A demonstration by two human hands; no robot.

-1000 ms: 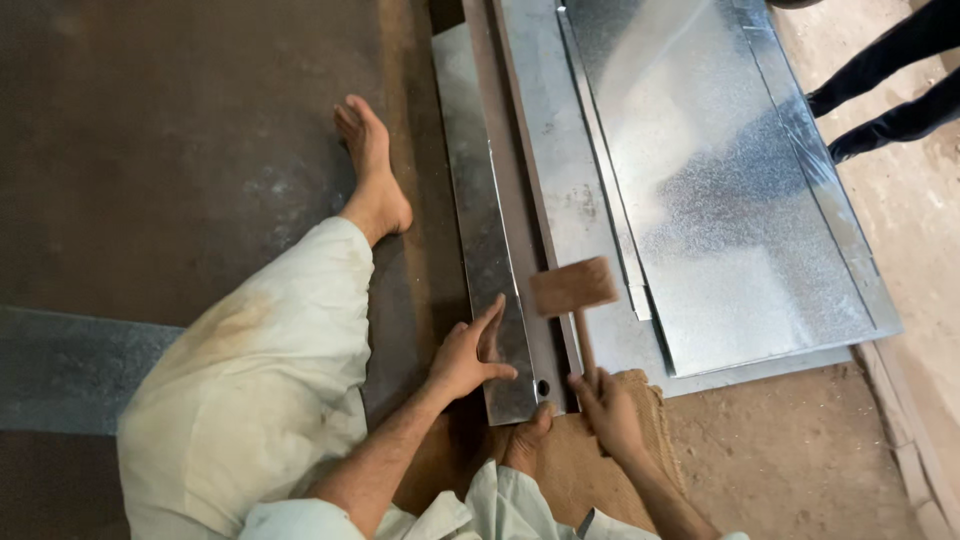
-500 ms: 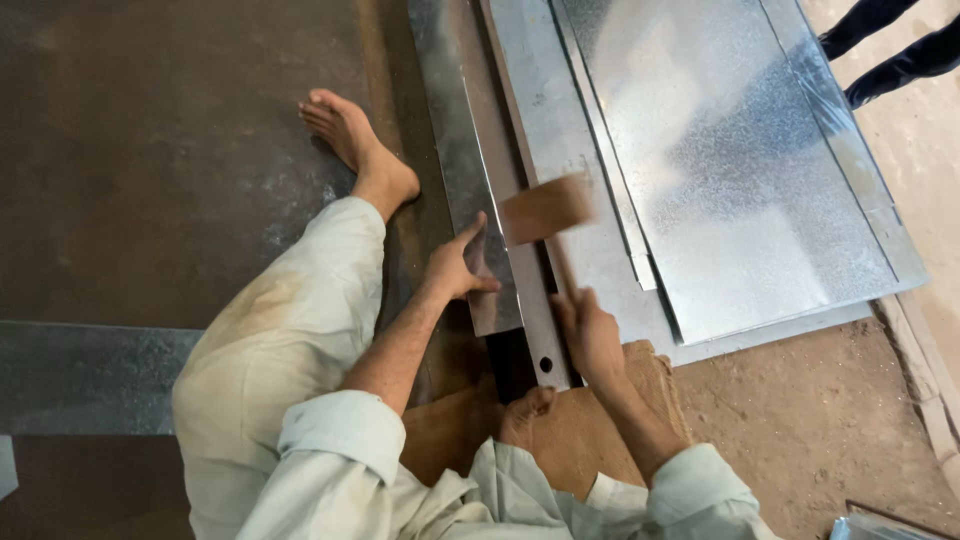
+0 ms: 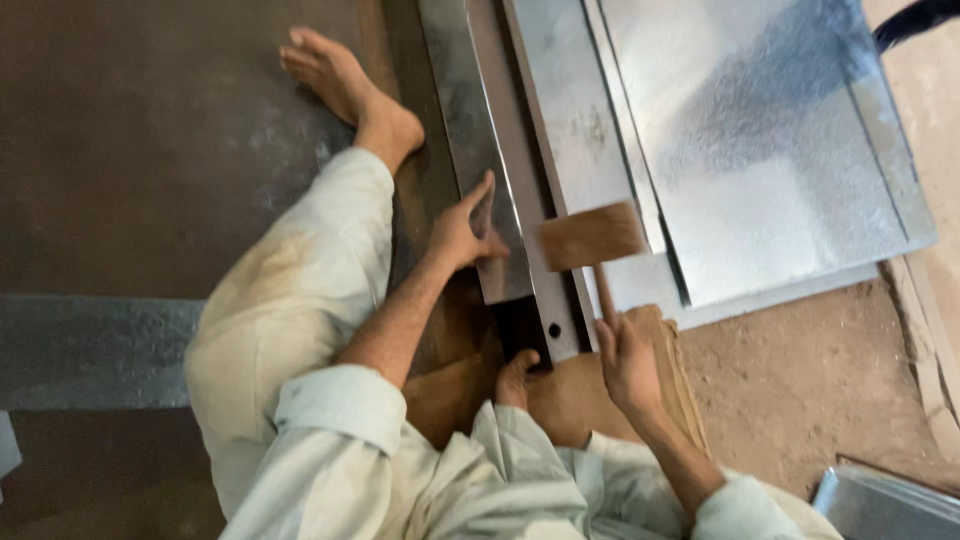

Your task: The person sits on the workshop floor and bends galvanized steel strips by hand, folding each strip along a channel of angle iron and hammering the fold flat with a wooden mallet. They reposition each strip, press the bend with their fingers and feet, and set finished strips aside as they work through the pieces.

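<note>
I sit on the floor with my left leg stretched out. My left hand [image 3: 462, 232] presses flat on a long narrow strip of sheet metal [image 3: 470, 130] that lies over a metal bar [image 3: 548, 300]. My right hand [image 3: 625, 362] grips the handle of a wooden mallet [image 3: 592, 238], whose block head hangs just above the bar, right of the strip's near end. My right foot [image 3: 512, 378] rests against the near end of the bar.
Large galvanised sheets [image 3: 760, 150] lie stacked to the right of the bar. A grey metal strip [image 3: 90, 350] crosses the dark floor at left. More sheet metal [image 3: 880, 505] shows at the bottom right corner. A person's dark leg [image 3: 915, 18] is at top right.
The mallet head has swung from low over the sheets up and back towards the bar. My left hand has slid further up the strip. The camera has moved closer.
</note>
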